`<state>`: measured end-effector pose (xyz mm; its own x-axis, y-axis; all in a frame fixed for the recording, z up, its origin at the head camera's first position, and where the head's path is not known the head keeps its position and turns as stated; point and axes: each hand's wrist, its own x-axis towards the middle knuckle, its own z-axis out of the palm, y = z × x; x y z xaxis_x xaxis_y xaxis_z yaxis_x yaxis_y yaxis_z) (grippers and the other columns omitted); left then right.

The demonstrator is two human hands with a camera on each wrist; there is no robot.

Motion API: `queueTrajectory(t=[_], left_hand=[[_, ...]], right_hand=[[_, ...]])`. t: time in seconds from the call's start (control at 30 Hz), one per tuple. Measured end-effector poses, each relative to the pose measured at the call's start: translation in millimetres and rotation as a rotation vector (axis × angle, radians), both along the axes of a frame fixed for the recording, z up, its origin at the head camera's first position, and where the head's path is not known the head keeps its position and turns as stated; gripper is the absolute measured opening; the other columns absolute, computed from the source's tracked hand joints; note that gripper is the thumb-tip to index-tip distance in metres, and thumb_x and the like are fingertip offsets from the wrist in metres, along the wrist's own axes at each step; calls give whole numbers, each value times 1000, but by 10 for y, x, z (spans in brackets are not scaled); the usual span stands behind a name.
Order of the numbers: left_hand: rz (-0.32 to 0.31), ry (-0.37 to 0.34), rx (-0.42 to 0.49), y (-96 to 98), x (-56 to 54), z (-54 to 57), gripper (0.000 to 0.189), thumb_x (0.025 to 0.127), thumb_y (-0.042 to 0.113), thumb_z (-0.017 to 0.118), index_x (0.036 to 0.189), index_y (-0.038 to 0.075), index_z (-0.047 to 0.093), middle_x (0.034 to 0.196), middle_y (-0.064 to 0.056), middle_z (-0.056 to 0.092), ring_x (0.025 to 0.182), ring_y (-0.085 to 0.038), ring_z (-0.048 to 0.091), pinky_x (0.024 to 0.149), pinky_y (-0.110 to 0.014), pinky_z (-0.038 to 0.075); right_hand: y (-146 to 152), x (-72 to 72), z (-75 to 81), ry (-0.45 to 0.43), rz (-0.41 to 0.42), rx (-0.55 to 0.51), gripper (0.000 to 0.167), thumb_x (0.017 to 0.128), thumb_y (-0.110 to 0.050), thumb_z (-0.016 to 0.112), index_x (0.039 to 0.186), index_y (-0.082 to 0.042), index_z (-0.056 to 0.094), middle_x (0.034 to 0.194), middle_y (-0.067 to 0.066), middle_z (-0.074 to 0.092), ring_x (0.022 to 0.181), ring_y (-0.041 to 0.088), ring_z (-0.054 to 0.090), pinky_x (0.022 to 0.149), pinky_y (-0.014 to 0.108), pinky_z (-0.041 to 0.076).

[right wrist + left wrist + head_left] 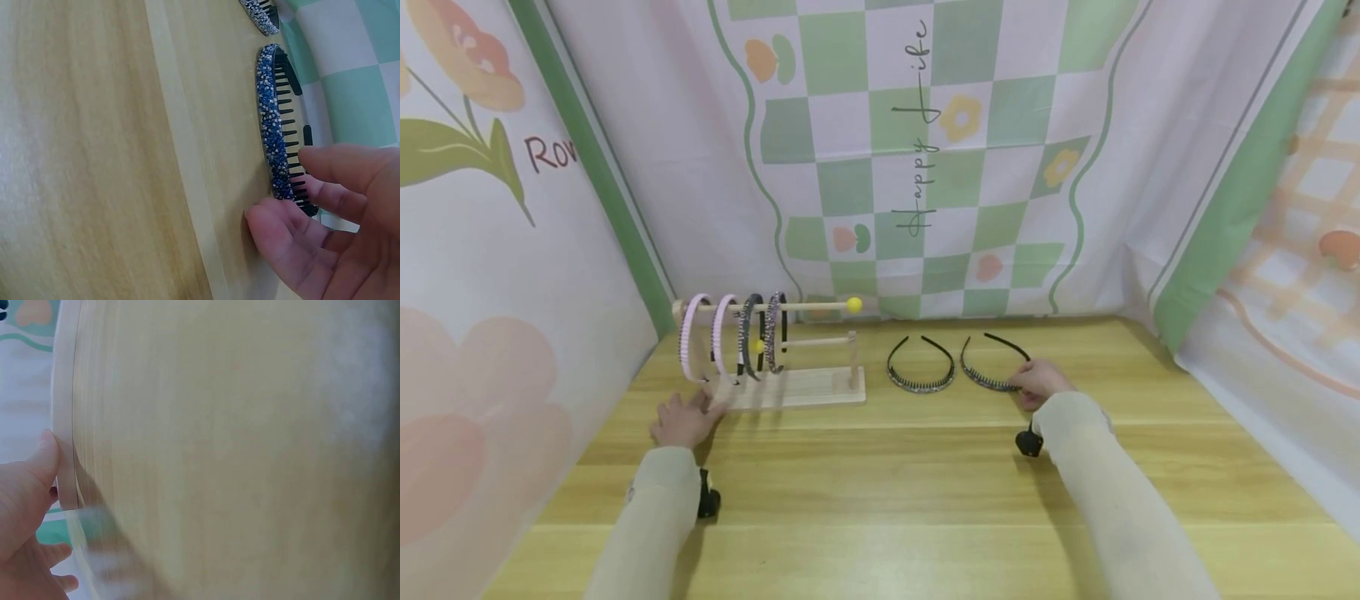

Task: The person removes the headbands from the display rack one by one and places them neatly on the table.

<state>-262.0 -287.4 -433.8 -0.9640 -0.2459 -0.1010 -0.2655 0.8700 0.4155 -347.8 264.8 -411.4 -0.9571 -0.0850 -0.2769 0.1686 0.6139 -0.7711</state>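
On the table at right lies a toothed headband covered in blue and silver glitter [270, 119], its teeth facing inward. My right hand [1045, 383] pinches one side of it between thumb and fingers. A second, silver-glittered headband [921, 387] lies just left of it. At the left stands a wooden headband stand [805, 392]. My left hand [685, 419] rests at its near left corner, the thumb [45, 453] touching the base edge and the other fingers spread beyond the end. The stand's upper bar carries two pink headbands [717, 337], a dark one [745, 333] and a purple glittery one [771, 333].
Yellow balls [854, 305] cap the stand's bars, and the lower bar [816, 342] ends near a short upright post [853, 362]. A checked green and white curtain [898, 167] hangs behind the wooden table [880, 500], with printed cloth on both sides.
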Motion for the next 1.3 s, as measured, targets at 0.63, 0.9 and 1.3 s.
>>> queueTrajectory(t=[0.63,0.9,1.3], left_hand=[[9,7,17,17,33,20,76,89,58,44,143,7,28,134,-36,19,117,-53,19,89,-68,21],[19,9,22,11,36,11,76,89,58,44,143,7,29,132,-35,22,116,-52,21,89,-66,22],[6,22,-1,16,41,22,72,89,56,45,141,7,32,132,-37,23,115,-53,23,87,-66,26]], right_hand=[[-194,-84,269,141,-14,-45,41,95,-14,45,127,12,39,77,15,53,61,21,58,63,40,53],[-503,-187,596,216,41,-12,42,94,-13,48,129,10,39,118,30,47,75,25,58,68,35,54],[-1079,-281,1184,343,155,20,41,93,-14,52,128,4,42,71,12,53,51,16,52,52,30,51]])
